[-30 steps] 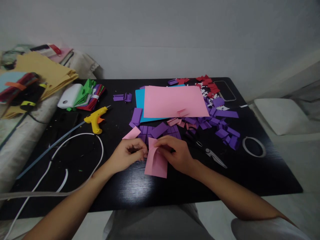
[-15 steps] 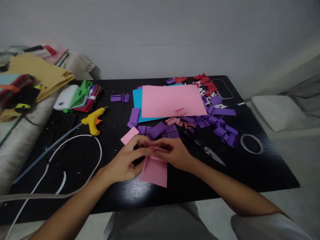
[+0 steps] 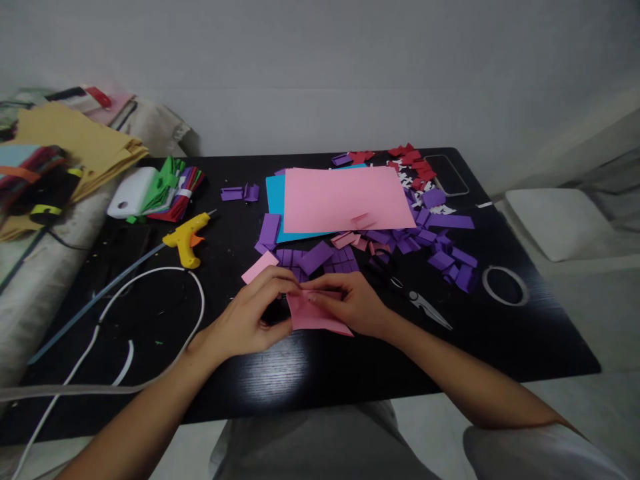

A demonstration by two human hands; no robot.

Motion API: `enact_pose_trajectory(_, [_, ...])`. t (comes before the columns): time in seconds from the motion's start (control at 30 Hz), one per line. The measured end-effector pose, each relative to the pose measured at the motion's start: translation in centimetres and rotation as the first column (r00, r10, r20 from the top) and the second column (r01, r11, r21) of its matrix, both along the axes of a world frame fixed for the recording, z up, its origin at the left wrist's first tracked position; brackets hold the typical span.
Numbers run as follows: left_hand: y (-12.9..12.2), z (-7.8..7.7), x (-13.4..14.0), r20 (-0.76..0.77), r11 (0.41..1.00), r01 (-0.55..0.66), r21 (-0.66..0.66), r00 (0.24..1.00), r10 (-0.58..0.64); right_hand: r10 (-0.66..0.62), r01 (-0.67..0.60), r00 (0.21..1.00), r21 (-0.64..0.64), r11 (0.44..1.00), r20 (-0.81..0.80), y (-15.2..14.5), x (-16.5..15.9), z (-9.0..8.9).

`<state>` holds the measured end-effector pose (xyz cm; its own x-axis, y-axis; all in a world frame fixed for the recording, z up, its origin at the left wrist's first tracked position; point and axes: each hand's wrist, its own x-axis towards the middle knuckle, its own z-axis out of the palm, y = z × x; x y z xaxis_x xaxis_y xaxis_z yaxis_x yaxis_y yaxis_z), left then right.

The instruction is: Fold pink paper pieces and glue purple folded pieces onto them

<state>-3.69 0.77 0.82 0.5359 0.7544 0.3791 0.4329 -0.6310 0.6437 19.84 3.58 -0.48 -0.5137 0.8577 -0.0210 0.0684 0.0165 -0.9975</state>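
Observation:
Between my hands is a piece of pink paper (image 3: pixel 320 319), bent over near its top edge. My left hand (image 3: pixel 255 310) pinches its upper left corner with the fingertips. The fingers of my right hand (image 3: pixel 353 303) close on its upper right side, thumb lying on the near face. Just beyond my hands lie purple paper pieces (image 3: pixel 316 258) and a small pink slip (image 3: pixel 260 267). Farther back, a large pink sheet (image 3: pixel 345 200) rests on a blue sheet (image 3: pixel 275 207). Black-handled scissors (image 3: pixel 425 307) lie to the right of my right hand.
A yellow glue gun (image 3: pixel 186 239) with a long glue stick and a white cable (image 3: pixel 203 300) occupy the left. A roll of tape (image 3: pixel 505 287) lies at the right. Red paper scraps (image 3: pixel 413 163) and a clear phone case (image 3: pixel 447 175) are at the back right. Bundled coloured strips (image 3: pixel 173 193) sit back left.
The pink paper's lower part, which hung toward me, has swung up and now looks shorter and turned to the right. Both hands keep hold of it in nearly the same place.

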Motion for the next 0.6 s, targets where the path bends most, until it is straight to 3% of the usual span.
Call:
enact_pose_trajectory(0.37, [0.06, -0.29, 0.00, 0.029, 1.000, -0.011, -0.002, 1.000, 0.011, -0.027, 0.023, 0.999, -0.089, 0.996, -0.038, 0.02, -0.21, -0.24])
enact_pose_trajectory(0.6, [-0.13, -0.40, -0.09, 0.032, 0.999, -0.030, 0.021, 0.999, 0.030, -0.028, 0.026, 0.999, -0.041, 0.999, -0.043, 0.04, -0.10, -0.15])
